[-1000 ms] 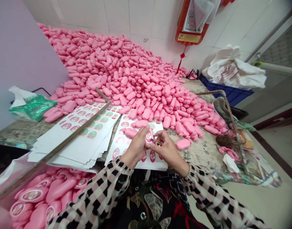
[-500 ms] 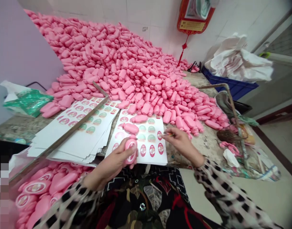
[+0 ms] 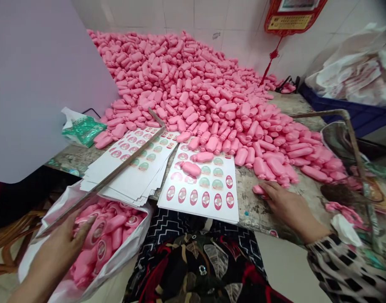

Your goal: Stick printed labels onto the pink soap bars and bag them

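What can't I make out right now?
All in the head view:
Pink bottle: largely covered by the right hand, grip unclear.
White sack: depths hidden by its top bottles and the left hand.
Red wall hanging: top cut off by the upper edge.
Labels: lettering too small to read.

The left hand (image 3: 60, 243) has moved over the bag (image 3: 136, 239).

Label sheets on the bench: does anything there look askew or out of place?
Yes: the left paper stack is fanned unevenly, not squared, beneath a slanting metal bar. On the right-hand sheet, two pink bottles lie loose among printed labels.
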A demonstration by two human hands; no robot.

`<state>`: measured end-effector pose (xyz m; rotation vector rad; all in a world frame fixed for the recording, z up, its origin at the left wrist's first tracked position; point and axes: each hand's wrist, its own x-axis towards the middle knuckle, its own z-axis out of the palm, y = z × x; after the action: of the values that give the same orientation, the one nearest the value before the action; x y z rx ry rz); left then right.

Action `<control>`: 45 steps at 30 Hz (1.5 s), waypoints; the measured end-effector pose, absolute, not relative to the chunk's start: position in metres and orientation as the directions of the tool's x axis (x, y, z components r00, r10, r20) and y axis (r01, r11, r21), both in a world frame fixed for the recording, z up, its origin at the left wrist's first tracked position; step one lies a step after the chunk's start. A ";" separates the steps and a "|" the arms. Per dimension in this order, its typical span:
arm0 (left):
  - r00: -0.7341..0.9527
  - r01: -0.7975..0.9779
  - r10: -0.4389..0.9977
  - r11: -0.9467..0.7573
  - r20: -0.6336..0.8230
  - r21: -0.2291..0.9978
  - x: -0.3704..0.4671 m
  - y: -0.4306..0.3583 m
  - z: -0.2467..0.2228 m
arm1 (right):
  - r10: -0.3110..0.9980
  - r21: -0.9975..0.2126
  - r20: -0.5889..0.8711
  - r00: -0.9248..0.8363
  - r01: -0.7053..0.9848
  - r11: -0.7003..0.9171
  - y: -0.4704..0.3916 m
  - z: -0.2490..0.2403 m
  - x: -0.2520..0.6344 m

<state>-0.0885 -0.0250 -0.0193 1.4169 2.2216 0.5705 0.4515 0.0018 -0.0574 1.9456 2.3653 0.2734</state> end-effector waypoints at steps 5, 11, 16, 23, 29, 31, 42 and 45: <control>-0.356 0.730 0.927 0.355 -0.120 0.584 -0.017 -0.008 -0.004 | 0.942 0.078 0.210 -0.261 0.965 0.250 -0.004 -0.041 0.423; 0.419 -0.063 0.773 0.548 -0.477 0.834 0.116 0.021 -0.027 | 0.792 -0.066 0.405 -0.457 0.849 0.524 -0.007 -0.033 0.374; 0.782 -0.278 0.475 0.846 -0.403 0.456 0.166 0.033 -0.041 | 0.727 -0.173 0.420 -0.544 0.738 0.652 -0.016 -0.027 0.354; 0.659 -0.252 0.523 0.830 -0.540 0.497 0.155 0.028 -0.042 | 0.941 -0.677 0.254 -0.222 0.654 0.337 -0.015 -0.016 0.364; 0.467 0.102 0.788 0.404 -0.402 0.909 0.162 0.039 -0.033 | 0.976 -0.515 0.177 0.124 0.857 -0.015 0.027 -0.053 0.388; 0.451 0.374 0.863 0.050 -0.229 0.926 0.169 0.047 -0.034 | 0.979 -0.446 0.168 0.117 0.895 -0.030 0.035 -0.060 0.387; 0.719 0.655 0.676 -0.580 -0.163 0.485 0.190 0.074 -0.052 | 0.989 -0.219 0.150 0.009 0.975 0.025 0.051 -0.059 0.383; 0.736 0.653 0.646 -0.597 -0.204 0.466 0.192 0.076 -0.049 | 0.989 -0.208 0.138 -0.044 0.975 0.073 0.054 -0.060 0.386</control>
<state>0.1917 0.0757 -0.0493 2.4158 0.9821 -0.0187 0.3860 0.0537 -0.0596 2.3218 2.4644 -0.0985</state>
